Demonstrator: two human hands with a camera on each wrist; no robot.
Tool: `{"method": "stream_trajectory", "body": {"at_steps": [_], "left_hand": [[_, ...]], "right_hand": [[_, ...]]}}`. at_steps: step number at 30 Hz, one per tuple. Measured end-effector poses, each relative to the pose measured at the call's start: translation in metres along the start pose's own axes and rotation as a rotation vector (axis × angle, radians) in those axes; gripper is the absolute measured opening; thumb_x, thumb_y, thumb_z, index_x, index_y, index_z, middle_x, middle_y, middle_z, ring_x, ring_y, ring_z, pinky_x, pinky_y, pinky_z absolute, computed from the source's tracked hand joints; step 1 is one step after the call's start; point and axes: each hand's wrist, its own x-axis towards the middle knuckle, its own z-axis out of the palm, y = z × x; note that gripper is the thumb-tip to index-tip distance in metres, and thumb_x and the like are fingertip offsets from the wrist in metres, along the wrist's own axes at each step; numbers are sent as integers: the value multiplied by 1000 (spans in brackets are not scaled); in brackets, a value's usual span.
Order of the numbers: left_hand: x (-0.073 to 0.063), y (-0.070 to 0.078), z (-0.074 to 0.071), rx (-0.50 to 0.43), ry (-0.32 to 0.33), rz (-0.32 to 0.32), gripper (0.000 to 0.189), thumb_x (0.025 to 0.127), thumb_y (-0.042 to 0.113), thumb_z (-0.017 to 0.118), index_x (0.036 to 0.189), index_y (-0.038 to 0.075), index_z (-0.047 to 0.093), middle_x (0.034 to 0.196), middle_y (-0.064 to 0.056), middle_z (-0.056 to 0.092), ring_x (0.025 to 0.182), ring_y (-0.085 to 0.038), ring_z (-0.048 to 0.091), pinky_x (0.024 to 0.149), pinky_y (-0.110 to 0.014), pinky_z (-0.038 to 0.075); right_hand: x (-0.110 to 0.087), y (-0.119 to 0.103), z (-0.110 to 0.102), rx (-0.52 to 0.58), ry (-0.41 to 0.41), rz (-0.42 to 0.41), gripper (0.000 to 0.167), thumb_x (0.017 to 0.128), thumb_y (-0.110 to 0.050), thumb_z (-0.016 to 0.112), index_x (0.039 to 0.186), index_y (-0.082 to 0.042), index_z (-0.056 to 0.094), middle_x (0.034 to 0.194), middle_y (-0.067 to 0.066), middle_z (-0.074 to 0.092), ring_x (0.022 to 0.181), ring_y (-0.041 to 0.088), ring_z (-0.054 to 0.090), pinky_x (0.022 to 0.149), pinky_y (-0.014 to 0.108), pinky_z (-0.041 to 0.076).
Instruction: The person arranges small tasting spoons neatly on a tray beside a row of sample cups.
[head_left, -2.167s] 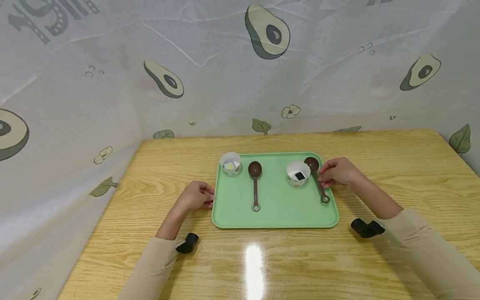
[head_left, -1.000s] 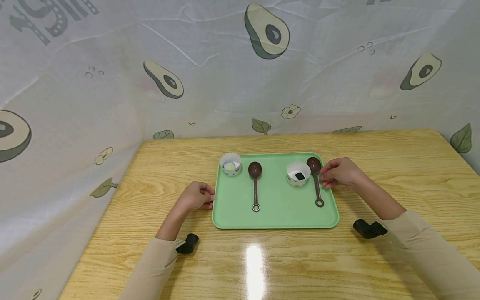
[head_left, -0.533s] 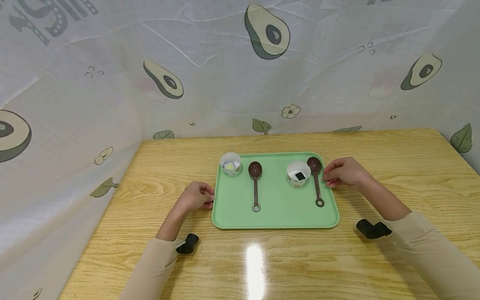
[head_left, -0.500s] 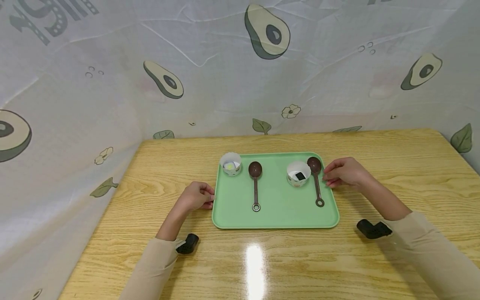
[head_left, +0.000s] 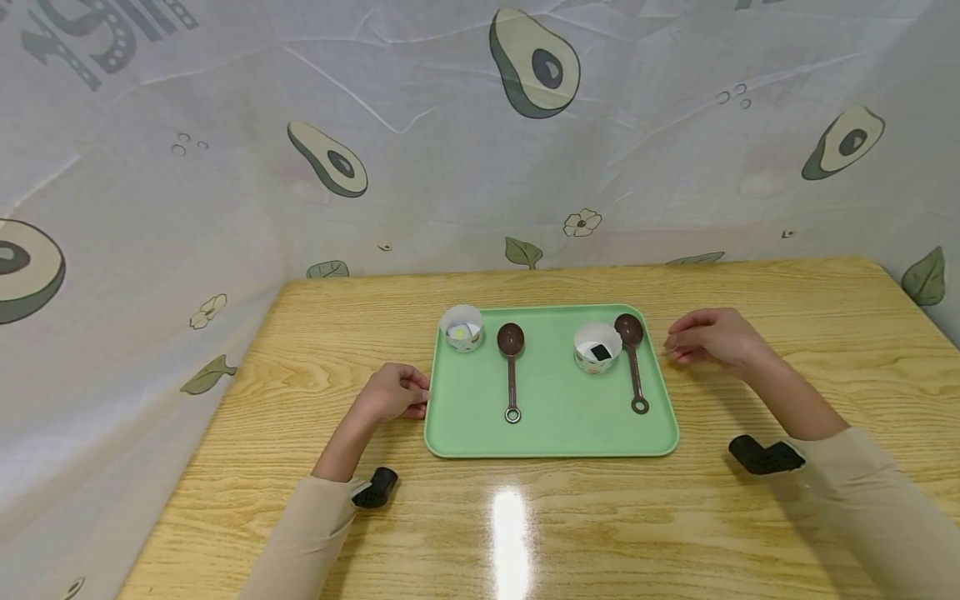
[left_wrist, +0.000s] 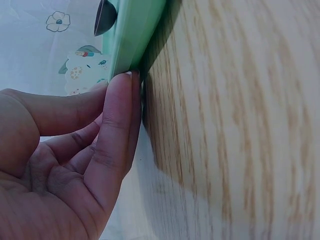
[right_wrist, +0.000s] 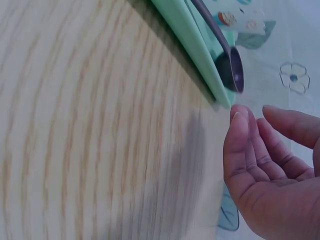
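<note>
A light green tray (head_left: 555,433) lies on the wooden table. At its left rim my left hand (head_left: 393,390) pinches the edge, the thumb at the top and the fingers (left_wrist: 116,117) against the outer side. My right hand (head_left: 712,337) hovers just off the tray's right edge, its fingers loosely bent around nothing. Closest to it on the tray is a brown measuring spoon (head_left: 633,367), bowl toward the back. A second brown measuring spoon (head_left: 512,367) lies left of the middle. Between the spoons stands a white paper cup (head_left: 587,360) with a black square piece inside.
Another white paper cup (head_left: 470,342) stands at the tray's back left corner, holding something pale with a yellow-green spot. A cloth (head_left: 420,167) printed with avocados hangs behind the table (head_left: 600,525) and down its left side.
My right hand first turned the right spoon straighter, its ring end swinging left, then let go and drew back rightward off the tray. My left hand has stayed at the rim.
</note>
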Motion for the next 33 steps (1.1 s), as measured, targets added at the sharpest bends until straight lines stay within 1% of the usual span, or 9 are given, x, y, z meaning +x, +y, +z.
{"method": "stream_trajectory", "body": {"at_steps": [4,12,15,20,25,28,30,31,33], "left_hand": [[0,0,0,6,0,3,10,87,-7,54,96,-12,55,75,-14,56,60,-15,58,58,-28,55],[0,0,-1,12,-1,0,10,87,-7,55,96,-12,55,75,-14,56,61,-16,58,58,-28,55],[1,0,-1,15,5,-6,8,87,-7,54,95,-11,55,74,-13,56,60,-16,58,58,-27,55],[1,0,-1,24,8,-4,8,87,-7,54,94,-10,55,74,-13,55,60,-16,58,57,-27,55],[1,0,-1,32,12,-4,8,87,-6,55,93,-10,56,74,-13,55,61,-16,58,58,-27,55],[2,1,-1,38,16,-7,8,87,-6,56,93,-10,56,74,-12,55,61,-16,57,58,-27,55],[1,1,-1,44,15,-7,8,87,-6,56,93,-10,56,74,-12,55,61,-16,58,58,-27,55],[1,1,-1,47,14,-6,8,87,-6,56,94,-10,56,74,-12,55,61,-16,58,58,-27,55],[1,1,-1,57,13,-1,8,87,-5,56,94,-10,56,74,-13,55,62,-16,58,58,-28,55]], "right_hand": [[-2,1,-11,17,19,-17,8,89,1,53,95,6,57,77,3,65,67,15,63,66,30,56],[-6,5,-28,-22,54,-42,10,91,-1,52,90,-6,60,79,-1,64,71,15,63,69,31,55],[-8,6,-33,-65,69,-45,8,92,-3,52,96,-1,58,80,-3,64,73,14,64,71,32,55],[-11,8,-41,-184,83,-36,32,95,-10,49,116,13,44,86,-6,63,79,10,63,75,32,54],[-13,10,-49,-301,117,-56,41,96,-17,47,125,13,40,89,-15,58,81,3,59,77,30,53],[-14,12,-53,-375,147,-73,47,97,-25,46,127,11,40,101,-4,58,87,9,57,76,29,53],[-15,14,-55,-409,158,-82,53,97,-31,44,129,10,38,114,11,55,97,21,55,80,35,51],[-15,15,-56,-432,187,-77,55,96,-34,44,130,9,39,118,16,52,99,23,54,78,35,51],[-16,17,-58,-464,194,-89,60,96,-38,42,133,9,36,127,27,42,108,36,47,83,44,48]]}}
